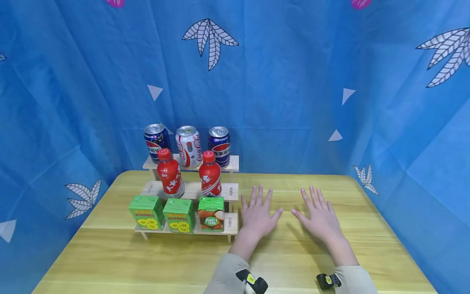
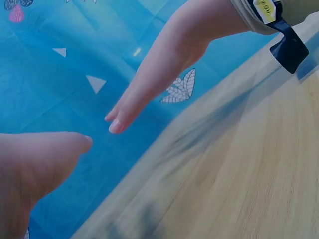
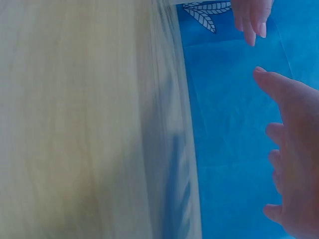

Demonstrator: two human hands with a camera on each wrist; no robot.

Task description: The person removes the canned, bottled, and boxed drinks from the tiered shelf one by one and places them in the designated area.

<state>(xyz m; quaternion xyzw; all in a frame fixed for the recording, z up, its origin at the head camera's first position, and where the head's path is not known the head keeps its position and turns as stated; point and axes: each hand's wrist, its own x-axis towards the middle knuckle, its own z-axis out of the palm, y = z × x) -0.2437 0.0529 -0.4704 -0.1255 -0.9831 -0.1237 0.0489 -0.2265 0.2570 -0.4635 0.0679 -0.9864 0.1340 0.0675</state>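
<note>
My left hand (image 1: 257, 218) hovers over the table with its fingers spread and straight, holding nothing. To its right, my right hand (image 1: 322, 220) hovers the same way, palm down and bare of any object. In the left wrist view, the right hand (image 2: 159, 74) stands above the wood and casts a shadow apart from itself. Nearest the left hand is a tiered wooden rack (image 1: 230, 220). Its front step bears two green cartons with yellow flowers (image 1: 179, 214) and a green-brown carton (image 1: 211, 216). Two red bottles (image 1: 211, 177) stand on the middle step.
On the rack's top step are two dark blue Pepsi cans (image 1: 220, 149) and a white Coca-Cola can (image 1: 189, 147) between them. A wooden table (image 1: 147, 265) lies beneath everything. Blue patterned cloth (image 1: 286, 102) hangs behind the table and along both sides.
</note>
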